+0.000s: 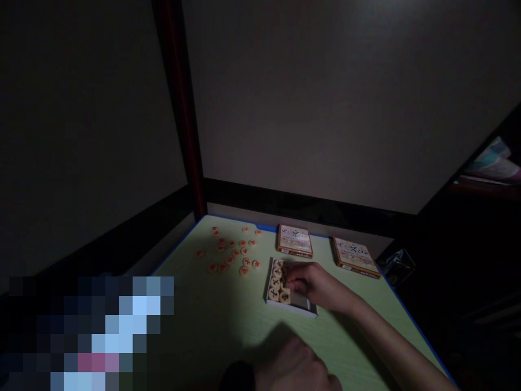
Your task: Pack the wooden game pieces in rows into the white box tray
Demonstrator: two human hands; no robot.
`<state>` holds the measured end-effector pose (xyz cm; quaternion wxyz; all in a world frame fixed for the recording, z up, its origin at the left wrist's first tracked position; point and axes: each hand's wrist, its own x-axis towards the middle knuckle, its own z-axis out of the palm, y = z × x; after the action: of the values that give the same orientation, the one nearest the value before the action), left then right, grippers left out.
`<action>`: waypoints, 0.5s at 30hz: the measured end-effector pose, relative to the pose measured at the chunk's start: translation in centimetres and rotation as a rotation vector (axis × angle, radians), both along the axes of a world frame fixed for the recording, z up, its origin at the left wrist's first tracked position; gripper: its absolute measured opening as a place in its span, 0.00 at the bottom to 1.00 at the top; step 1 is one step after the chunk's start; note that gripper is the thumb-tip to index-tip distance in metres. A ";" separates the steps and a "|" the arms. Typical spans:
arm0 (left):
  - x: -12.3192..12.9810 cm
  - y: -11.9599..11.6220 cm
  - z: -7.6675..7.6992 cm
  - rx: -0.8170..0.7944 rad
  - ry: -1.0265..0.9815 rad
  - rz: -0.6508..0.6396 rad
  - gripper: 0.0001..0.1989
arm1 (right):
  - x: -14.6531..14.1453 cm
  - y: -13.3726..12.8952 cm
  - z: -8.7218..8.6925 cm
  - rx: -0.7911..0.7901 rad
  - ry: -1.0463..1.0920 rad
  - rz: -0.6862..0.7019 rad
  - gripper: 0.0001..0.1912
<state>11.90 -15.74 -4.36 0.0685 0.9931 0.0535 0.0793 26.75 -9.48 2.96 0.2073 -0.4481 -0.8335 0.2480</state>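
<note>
A shallow white-edged box (292, 310) lies on the table, with wooden Chinese chess pieces (274, 294) marked in black set in rows along its left side. My right hand (305, 281) reaches into it from the right, thumb and fingers pinched around a Chinese chess piece that they mostly cover. Grey bottom shows in the box's right part, under my wrist. My left hand (299, 366) is closed, knuckles up, just in front of the box; whatever its curled fingers hold is hidden. Several red-marked pieces (235, 253) are scattered to the left of the box.
Two printed, orange-edged boxes or lids lie behind: one (295, 240) just beyond the open box, another (355, 257) near the right edge. The pale green table (195, 320) has a blue rim and meets walls at the back. A blurred patch covers the lower left.
</note>
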 end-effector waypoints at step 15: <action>2.2 1.2 -6.4 -0.131 -0.122 0.011 0.10 | -9.7 12.2 3.0 0.146 -0.327 0.005 0.11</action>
<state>14.08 -14.58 -10.72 0.1360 0.9795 0.0598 0.1363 17.07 2.68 5.94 0.1005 -0.4643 -0.8729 0.1111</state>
